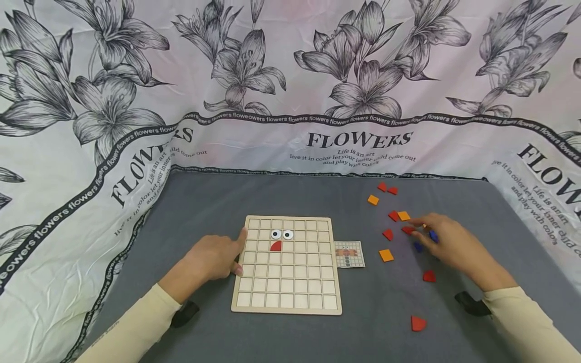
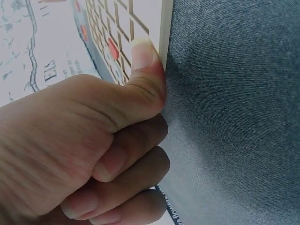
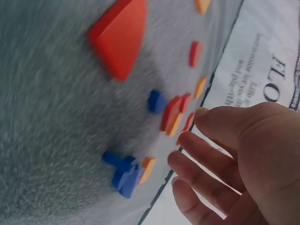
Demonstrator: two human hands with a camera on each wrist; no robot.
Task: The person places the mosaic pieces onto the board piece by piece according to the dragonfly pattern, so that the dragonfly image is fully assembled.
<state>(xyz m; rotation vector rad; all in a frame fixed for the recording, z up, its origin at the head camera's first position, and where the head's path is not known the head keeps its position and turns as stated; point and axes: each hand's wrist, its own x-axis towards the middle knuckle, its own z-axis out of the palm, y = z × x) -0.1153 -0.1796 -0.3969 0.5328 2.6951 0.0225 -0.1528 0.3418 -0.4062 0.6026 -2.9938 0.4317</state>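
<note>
A wooden grid board (image 1: 292,304) lies on the grey cloth, with two round eye pieces (image 1: 288,235) and a red quarter-round piece (image 1: 276,246) in its upper cells. My left hand (image 1: 211,257) holds the board's left side; in the left wrist view the thumb (image 2: 143,56) presses on the rim while several fingers curl below it. My right hand (image 1: 449,244) hovers over loose pieces, fingers loosely bent and nothing seen between them. Closest to its fingertips is a red piece (image 1: 407,229). Blue pieces (image 3: 125,174) lie beneath this hand, partly hidden in the head view.
A small pattern card (image 1: 356,258) touches the board's right side. Orange squares (image 1: 386,255) and red pieces (image 1: 428,276) are scattered to its right, one red piece (image 1: 418,323) nearer the front. A flower-printed cloth (image 1: 254,143) rises behind the work surface.
</note>
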